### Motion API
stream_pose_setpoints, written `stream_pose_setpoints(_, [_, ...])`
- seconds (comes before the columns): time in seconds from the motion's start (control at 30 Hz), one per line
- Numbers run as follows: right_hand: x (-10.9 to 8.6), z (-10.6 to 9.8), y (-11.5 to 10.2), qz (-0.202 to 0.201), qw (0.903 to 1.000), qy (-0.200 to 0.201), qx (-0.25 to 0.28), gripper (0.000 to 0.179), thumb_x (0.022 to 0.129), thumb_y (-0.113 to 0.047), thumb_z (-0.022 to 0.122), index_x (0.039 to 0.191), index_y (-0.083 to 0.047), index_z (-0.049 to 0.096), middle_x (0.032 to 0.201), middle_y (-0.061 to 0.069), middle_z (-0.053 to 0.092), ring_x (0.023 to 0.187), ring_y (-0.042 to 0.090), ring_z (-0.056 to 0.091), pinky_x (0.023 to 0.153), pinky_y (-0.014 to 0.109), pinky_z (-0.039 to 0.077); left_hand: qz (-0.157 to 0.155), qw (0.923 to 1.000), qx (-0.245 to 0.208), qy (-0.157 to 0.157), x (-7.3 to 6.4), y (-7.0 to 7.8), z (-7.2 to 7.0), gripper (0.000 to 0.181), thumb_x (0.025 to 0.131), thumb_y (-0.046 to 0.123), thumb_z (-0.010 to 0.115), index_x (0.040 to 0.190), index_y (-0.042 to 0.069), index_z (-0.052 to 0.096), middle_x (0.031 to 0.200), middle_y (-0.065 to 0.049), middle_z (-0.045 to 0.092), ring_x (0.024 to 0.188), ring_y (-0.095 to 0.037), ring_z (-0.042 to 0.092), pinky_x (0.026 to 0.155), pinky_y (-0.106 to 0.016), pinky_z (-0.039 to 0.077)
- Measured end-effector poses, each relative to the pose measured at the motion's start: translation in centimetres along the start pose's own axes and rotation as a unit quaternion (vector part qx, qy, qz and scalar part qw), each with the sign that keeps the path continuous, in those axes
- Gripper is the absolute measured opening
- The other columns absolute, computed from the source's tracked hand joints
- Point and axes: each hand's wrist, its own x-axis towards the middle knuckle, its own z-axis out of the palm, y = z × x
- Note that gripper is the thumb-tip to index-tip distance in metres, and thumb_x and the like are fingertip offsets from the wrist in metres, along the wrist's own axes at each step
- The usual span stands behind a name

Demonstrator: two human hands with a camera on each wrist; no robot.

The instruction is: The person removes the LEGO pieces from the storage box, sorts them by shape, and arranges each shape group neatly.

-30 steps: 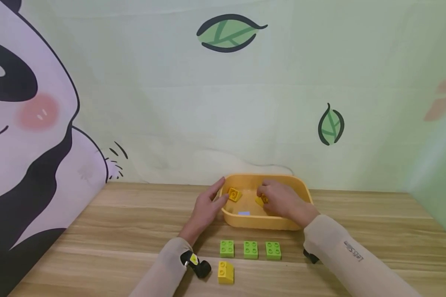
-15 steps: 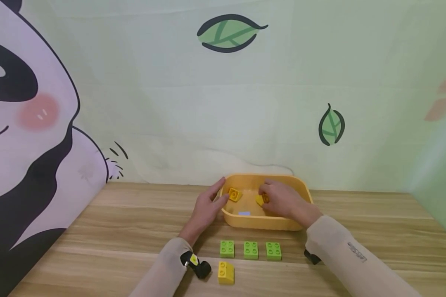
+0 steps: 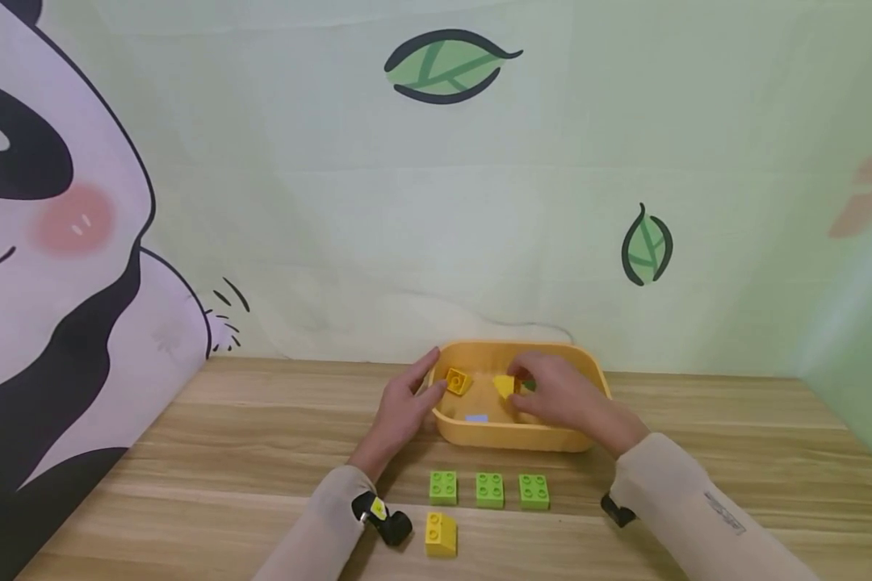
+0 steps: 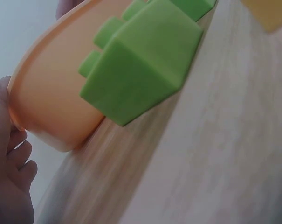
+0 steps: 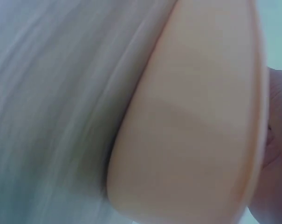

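Observation:
My left hand (image 3: 404, 405) grips the left end of the orange-yellow bin (image 3: 516, 436), its thumb over the rim. In the left wrist view its curled fingers (image 4: 20, 156) lie against the bin's outside. Reaching into the bin, my right hand (image 3: 555, 393) pinches a yellow sloped brick (image 3: 505, 386) between thumb and fingertips. A bit of a dark green piece (image 3: 529, 385) shows beside those fingers. Another yellow brick (image 3: 458, 382) lies at the bin's left, near my left thumb, and a light blue piece (image 3: 476, 418) sits by the front wall. The right wrist view shows mainly the bin's outer wall (image 5: 187, 116).
In front of the bin, green bricks stand in a row on the wooden table (image 3: 225, 484): a left one (image 3: 443, 487), a middle one (image 3: 490, 490) and a right one (image 3: 534, 491). Nearer me is a yellow sloped brick (image 3: 441, 534). A printed cloth wall (image 3: 334, 202) rises behind.
My right hand has shifted slightly right and turned, and the yellow brick at its fingertips shows more fully. The dark green piece has come into sight. The left hand stays at the rim.

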Motion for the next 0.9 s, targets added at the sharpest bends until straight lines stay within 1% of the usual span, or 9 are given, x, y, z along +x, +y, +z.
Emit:
stream_pose_setpoints(0.1, [-0.6,-0.3,-0.1,-0.017,0.9984,0.022,0.048,0.033,0.094,-0.016,0.08,0.122,-0.002,0.069,0.114,0.008,0.072,0.107,0.032,0.068,0.098,0.048,0.059,-0.002,1.0,0.005,-0.002,0.0,-0.1,0.0,0.059,0.105,0.013,0.063,0.159,0.0,0.045,0.165,-0.012,0.042,0.156,-0.03,0.033,0.127,-0.048,0.025])
stream_pose_setpoints(0.2, [-1.3,-0.6,-0.5,-0.049,0.9936,0.047,0.09,0.031,0.094,-0.013,0.08,0.12,-0.001,0.07,0.113,0.009,0.073,0.108,0.034,0.07,0.097,0.05,0.06,-0.002,1.0,0.006,-0.002,0.0,-0.1,0.0,0.058,0.105,0.013,0.063,0.159,0.0,0.045,0.165,-0.011,0.042,0.156,-0.03,0.033,0.127,-0.047,0.026])
stream_pose_setpoints(0.33, [-2.1,-0.8,-1.3,-0.084,0.9874,0.059,0.12,0.029,0.093,-0.011,0.079,0.12,-0.002,0.072,0.114,0.008,0.073,0.106,0.032,0.071,0.094,0.048,0.062,0.002,1.0,0.001,0.0,0.0,-0.2,-0.1,0.058,0.105,0.011,0.063,0.159,-0.001,0.045,0.165,-0.012,0.042,0.155,-0.03,0.033,0.127,-0.047,0.026])
stream_pose_setpoints(0.47, [-3.0,-0.9,-1.8,-0.102,0.9836,0.063,0.134,0.03,0.093,-0.011,0.079,0.121,-0.002,0.073,0.114,0.007,0.073,0.102,0.027,0.071,0.093,0.044,0.063,0.003,1.0,0.003,-0.001,0.0,-0.3,-0.1,0.058,0.105,0.011,0.063,0.159,0.0,0.045,0.165,-0.012,0.042,0.155,-0.03,0.034,0.127,-0.047,0.027])
stream_pose_setpoints(0.6, [-3.8,-0.9,-2.4,-0.11,0.9798,0.063,0.155,0.03,0.093,-0.01,0.079,0.121,-0.002,0.073,0.113,0.005,0.073,0.1,0.021,0.07,0.093,0.041,0.063,0.0,0.9999,0.011,-0.003,0.0,-0.2,0.0,0.058,0.105,0.013,0.062,0.159,0.0,0.044,0.166,-0.011,0.041,0.155,-0.029,0.034,0.127,-0.047,0.027])
stream_pose_setpoints(0.7, [-4.4,-0.8,-2.7,-0.105,0.9764,0.055,0.181,0.03,0.094,-0.01,0.079,0.123,-0.003,0.073,0.113,0.003,0.071,0.101,0.019,0.07,0.093,0.039,0.063,0.002,0.9999,0.011,-0.001,0.1,-0.2,0.0,0.058,0.105,0.013,0.063,0.159,0.0,0.045,0.166,-0.011,0.042,0.155,-0.03,0.034,0.127,-0.047,0.027])
stream_pose_setpoints(0.9, [-5.6,-0.7,-3.1,-0.101,0.9687,0.042,0.223,0.031,0.094,-0.01,0.078,0.123,-0.002,0.07,0.112,0.003,0.071,0.101,0.02,0.069,0.094,0.038,0.062,0.007,0.9999,0.009,0.003,0.1,0.0,0.0,0.058,0.104,0.01,0.063,0.158,-0.001,0.045,0.165,-0.012,0.042,0.155,-0.031,0.035,0.127,-0.047,0.028])
